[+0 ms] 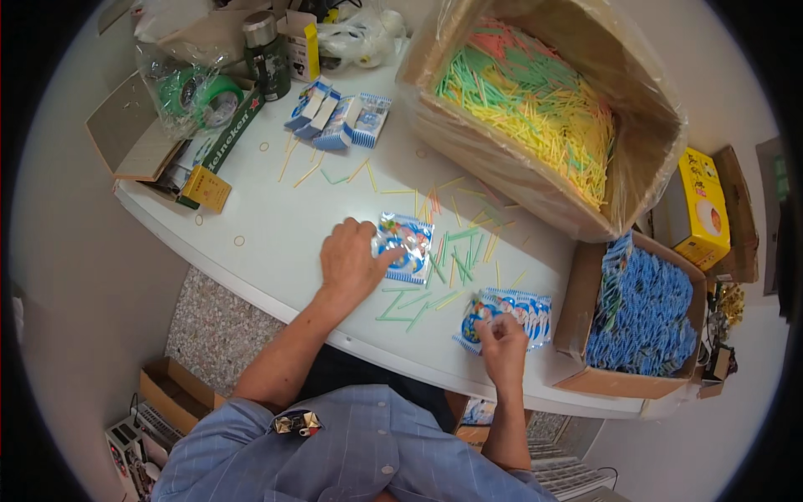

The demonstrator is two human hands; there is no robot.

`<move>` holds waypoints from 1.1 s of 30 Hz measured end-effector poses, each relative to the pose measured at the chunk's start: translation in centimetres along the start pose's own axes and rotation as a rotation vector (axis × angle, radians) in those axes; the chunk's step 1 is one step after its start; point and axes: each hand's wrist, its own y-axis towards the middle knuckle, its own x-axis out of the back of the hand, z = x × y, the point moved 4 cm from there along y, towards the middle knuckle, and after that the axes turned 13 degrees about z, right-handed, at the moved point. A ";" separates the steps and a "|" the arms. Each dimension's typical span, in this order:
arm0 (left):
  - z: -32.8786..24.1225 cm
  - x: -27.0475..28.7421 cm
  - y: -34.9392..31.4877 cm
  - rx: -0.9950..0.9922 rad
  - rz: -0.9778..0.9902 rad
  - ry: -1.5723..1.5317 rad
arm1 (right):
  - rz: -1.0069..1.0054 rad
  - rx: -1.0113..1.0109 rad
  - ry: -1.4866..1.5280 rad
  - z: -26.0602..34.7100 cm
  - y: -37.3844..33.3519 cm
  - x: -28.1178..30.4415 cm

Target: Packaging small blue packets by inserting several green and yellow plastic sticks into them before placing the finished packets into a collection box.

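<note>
My left hand [350, 261] lies at the left edge of a shiny blue-and-white packet [411, 243], its thumb over the printed face and its other fingers curled at the edge. Nearer to me and to the right, my right hand [505, 350] has thumb and forefinger pinched at the leftmost of several overlapping blue-and-white packets [533, 316] laid in a row. Between and around the hands, thin plastic sticks [460, 259] in green, yellow and pink are scattered on the white table [276, 205].
A large plastic-lined carton [502, 155] of coloured sticks tilts at the back right. Beside it stands a carton [623, 381] packed with blue packets. Blue-and-white small boxes [339, 121], a dark flask [268, 63] and green tape rolls [219, 100] sit at the back left.
</note>
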 end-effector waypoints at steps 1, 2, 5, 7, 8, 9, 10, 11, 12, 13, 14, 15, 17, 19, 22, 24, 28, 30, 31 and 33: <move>-0.1 -0.3 0.3 -0.003 -0.011 -0.004 | -0.070 0.026 -0.296 0.2 0.2 0.0; 0.0 -0.8 0.7 0.006 0.019 -0.030 | -0.076 0.035 -0.302 0.2 0.2 -0.1; 0.6 -1.7 1.1 0.032 0.004 -0.113 | -0.212 -0.001 -0.529 3.1 -0.2 1.3; 0.5 -1.3 0.8 -0.009 -0.002 -0.182 | -0.356 0.191 -0.516 6.7 0.7 3.2; 0.8 -1.2 0.7 -0.005 -0.004 -0.184 | -0.367 0.382 -0.484 9.8 1.9 4.1; 1.1 -1.0 0.5 -0.025 -0.046 -0.218 | -0.395 0.509 -0.426 13.3 3.5 4.8; 1.5 -0.9 0.3 -0.040 -0.089 -0.248 | -0.417 0.636 -0.362 16.5 5.5 5.3; 1.9 -1.0 0.3 -0.036 -0.090 -0.249 | -0.446 0.740 -0.538 19.4 8.2 6.0; 2.2 -0.8 0.3 -0.069 -0.074 -0.208 | -0.407 0.778 -0.596 22.2 11.6 6.4; 2.1 -0.9 0.5 -0.112 -0.056 -0.175 | -0.369 0.846 -0.592 24.3 15.5 6.9; 2.1 -0.8 0.7 -0.116 -0.063 -0.174 | -0.315 0.914 -0.654 25.9 19.9 7.4; 1.8 -0.6 0.7 -0.147 -0.067 -0.182 | -0.247 0.906 -0.734 27.0 24.6 8.0; 1.7 -0.3 0.7 -0.170 -0.076 -0.186 | -0.114 0.837 -0.882 28.6 32.4 7.8; 1.6 -0.3 0.8 -0.196 -0.092 -0.223 | -0.057 0.775 -0.957 29.5 37.6 7.7; 2.0 -0.6 0.7 -0.162 -0.133 -0.276 | 0.067 0.721 -1.199 29.9 40.9 6.0; 2.6 0.0 0.6 -0.127 -0.107 -0.291 | 0.232 0.740 -1.261 31.4 40.0 3.6; 2.7 0.0 1.0 -0.122 -0.083 -0.317 | 0.248 0.480 -1.470 31.9 41.6 2.3; 2.7 -0.2 1.3 -0.133 -0.093 -0.330 | 0.254 0.583 -1.494 31.3 42.2 2.5; 2.7 -0.2 1.4 -0.142 -0.109 -0.338 | 0.256 0.584 -1.496 30.8 42.6 2.8; 2.7 -0.2 1.5 -0.136 -0.117 -0.369 | 0.248 0.671 -1.399 30.2 42.8 3.8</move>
